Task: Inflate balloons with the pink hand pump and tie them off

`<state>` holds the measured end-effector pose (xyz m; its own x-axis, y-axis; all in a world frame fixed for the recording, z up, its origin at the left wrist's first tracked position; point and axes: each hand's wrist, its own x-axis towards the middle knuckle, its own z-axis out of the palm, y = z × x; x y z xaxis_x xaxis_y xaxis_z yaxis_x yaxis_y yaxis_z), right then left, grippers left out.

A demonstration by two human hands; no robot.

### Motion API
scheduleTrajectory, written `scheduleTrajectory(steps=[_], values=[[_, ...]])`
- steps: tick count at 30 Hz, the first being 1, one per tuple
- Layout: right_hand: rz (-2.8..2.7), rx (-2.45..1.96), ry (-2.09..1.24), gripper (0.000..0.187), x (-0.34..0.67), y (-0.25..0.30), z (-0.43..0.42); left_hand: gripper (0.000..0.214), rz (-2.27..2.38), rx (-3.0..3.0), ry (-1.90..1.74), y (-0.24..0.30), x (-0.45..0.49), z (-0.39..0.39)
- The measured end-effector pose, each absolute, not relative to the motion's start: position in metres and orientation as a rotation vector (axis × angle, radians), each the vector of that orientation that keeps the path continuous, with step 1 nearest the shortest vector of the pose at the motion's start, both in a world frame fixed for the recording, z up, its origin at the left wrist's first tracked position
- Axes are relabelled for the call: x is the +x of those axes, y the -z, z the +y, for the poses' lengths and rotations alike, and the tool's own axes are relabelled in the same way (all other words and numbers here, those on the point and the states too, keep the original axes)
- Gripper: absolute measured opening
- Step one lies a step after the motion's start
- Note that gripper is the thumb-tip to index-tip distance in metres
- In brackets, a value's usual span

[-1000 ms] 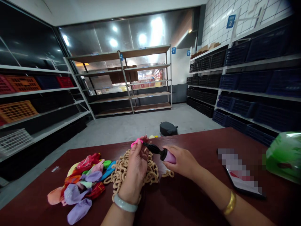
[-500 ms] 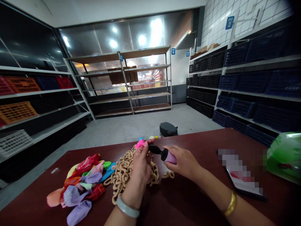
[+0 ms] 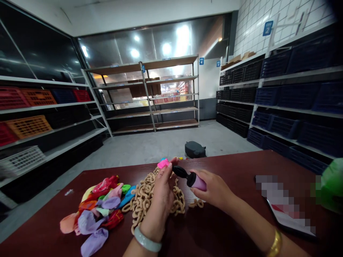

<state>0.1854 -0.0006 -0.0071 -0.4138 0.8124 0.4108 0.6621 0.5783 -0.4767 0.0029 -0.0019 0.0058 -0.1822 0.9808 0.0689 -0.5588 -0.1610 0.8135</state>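
Over the far half of a dark red table (image 3: 227,232), the left hand (image 3: 162,192) pinches a bright pink limp piece (image 3: 163,163) between thumb and fingers; the right hand (image 3: 213,189) is closed around a lilac tool (image 3: 199,183), whose black end (image 3: 180,172) points toward the left fingertips, though whether it meets the pink piece I cannot tell. Behind and around the left forearm lies a heap of tan rings (image 3: 143,194); a few loose rings (image 3: 197,203) sit just beside it, below the right hand; left of the heap, near it, is a pile of limp colourful pieces (image 3: 89,223), red, orange, lilac and green among them. Toward the right edge lie a dark-edged flat object (image 3: 291,221), partly pixelated, and a green object (image 3: 332,187); a dark grey object (image 3: 195,149) rests on the floor beyond.
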Motion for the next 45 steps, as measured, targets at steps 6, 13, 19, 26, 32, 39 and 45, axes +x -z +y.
scheduleTrajectory(steps=[6, 13, 19, 26, 32, 39, 45], values=[[-2.181, -1.141, -0.393, 0.055, 0.187, 0.005, -0.001, 0.04, 0.741, 0.822, -1.713, -0.003, 0.0, 0.001], [-2.19, -1.121, -0.442, 0.054, 0.187, 0.002, -0.005, 0.031, 0.712, 0.844, -1.76, 0.005, -0.002, 0.011], [-2.21, -1.162, -0.305, 0.056, 0.189, 0.006, -0.002, 0.026, 0.722, 0.793, -1.711, 0.002, 0.006, 0.004], [-2.241, -1.214, -0.19, 0.057, 0.187, 0.008, -0.004, 0.03, 0.855, 0.741, -1.614, 0.003, 0.015, -0.003], [-2.294, -1.218, -0.243, 0.057, 0.18, 0.007, -0.007, 0.028, 0.648, 0.615, -1.709, 0.01, 0.024, 0.0], [-2.42, -1.142, -0.368, 0.068, 0.179, 0.016, -0.006, 0.021, 0.61, 0.49, -1.905, 0.011, 0.002, 0.015], [-2.43, -1.097, -0.477, 0.067, 0.178, 0.008, -0.008, 0.019, 0.559, 0.521, -1.95, 0.005, -0.012, 0.018]])
